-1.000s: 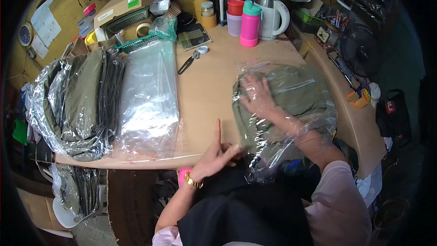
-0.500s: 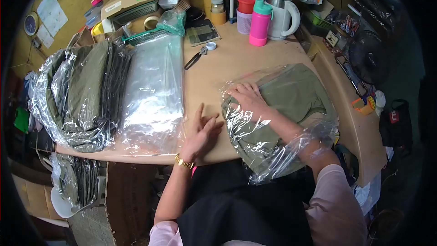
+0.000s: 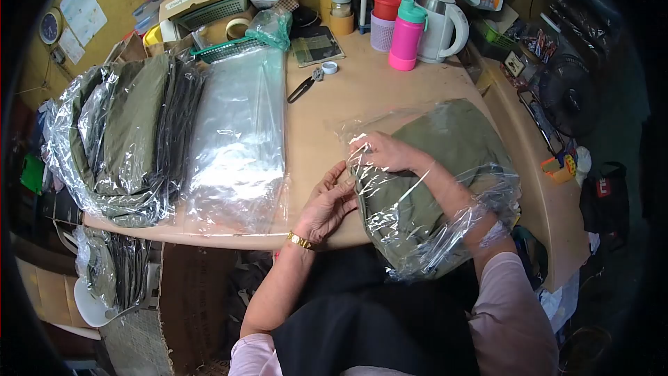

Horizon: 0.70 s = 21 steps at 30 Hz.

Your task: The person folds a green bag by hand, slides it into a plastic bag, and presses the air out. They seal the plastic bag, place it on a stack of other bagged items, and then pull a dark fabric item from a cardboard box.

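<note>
A folded olive-green cloth item [image 3: 452,129] lies inside a clear plastic bag [image 3: 410,254] on the right half of the table. My right hand [image 3: 381,153] reaches through the bag's near right opening, with the forearm inside the film. Its fingers are curled on the left edge of the cloth. From outside, my left hand [image 3: 330,203], a gold watch on its wrist, meets the same edge, thumb and fingers closing on the bag there. Film glare partly hides the fingertips of both hands.
Flat clear bags [image 3: 236,146] lie left of centre, beside a pile of bagged olive items [image 3: 129,132]. Thread snips [image 3: 303,89] and a white roll [image 3: 329,67] rest farther back. A pink bottle [image 3: 405,38] and a kettle [image 3: 435,24] stand at the rear.
My left hand has moved right and up from the bare tabletop to the bag's left edge. My right hand's flat fingers have curled in at the cloth's edge.
</note>
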Tool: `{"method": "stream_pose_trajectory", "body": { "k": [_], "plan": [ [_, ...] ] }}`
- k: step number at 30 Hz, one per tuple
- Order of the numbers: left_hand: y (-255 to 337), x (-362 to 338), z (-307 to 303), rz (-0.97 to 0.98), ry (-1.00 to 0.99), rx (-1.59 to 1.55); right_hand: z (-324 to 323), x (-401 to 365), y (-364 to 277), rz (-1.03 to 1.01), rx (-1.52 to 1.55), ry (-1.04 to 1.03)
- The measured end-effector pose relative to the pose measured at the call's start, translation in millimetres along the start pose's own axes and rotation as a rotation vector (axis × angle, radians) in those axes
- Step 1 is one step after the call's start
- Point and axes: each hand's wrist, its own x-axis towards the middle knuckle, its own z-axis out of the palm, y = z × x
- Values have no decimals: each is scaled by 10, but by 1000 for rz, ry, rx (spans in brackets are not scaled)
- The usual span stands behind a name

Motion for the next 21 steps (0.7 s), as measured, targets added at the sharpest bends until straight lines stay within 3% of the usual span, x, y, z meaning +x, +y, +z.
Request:
{"method": "stream_pose_trajectory", "body": {
  "k": [1,2,5,7,9,10,11,13,15,17,18,19,21],
  "plan": [
    [19,-23,44,15,-19,-39,-23,3,18,89,99,-172],
    [32,-37,63,31,-37,-77,32,17,162,-75,-18,-130],
    [-9,-22,-171,14,-184,-212,6,-16,184,-17,246,-274],
    [2,-77,-111,33,-147,-234,32,-91,-19,-46,293,-164],
    [9,-127,-30,52,-115,-254,81,-61,-82,1,45,194],
    [1,-155,19,6,-77,-173,147,-74,-208,-29,106,350],
    [-3,-179,85,-38,-38,-92,148,-82,-206,-30,103,349],
    [-19,-211,226,-36,-15,-106,154,-82,-159,-20,-229,369],
    [-99,-152,157,150,-31,185,107,-149,-64,-126,-296,315],
    [-95,-217,265,171,58,210,57,-203,-22,-164,-383,163],
    [-100,-254,252,209,22,309,-124,-200,-411,92,-107,-89],
    [-108,-286,250,249,-13,408,-207,-179,-346,93,-108,-87],
    [-119,-332,312,280,-30,404,-360,-166,-213,41,110,-366]
  ]
}}
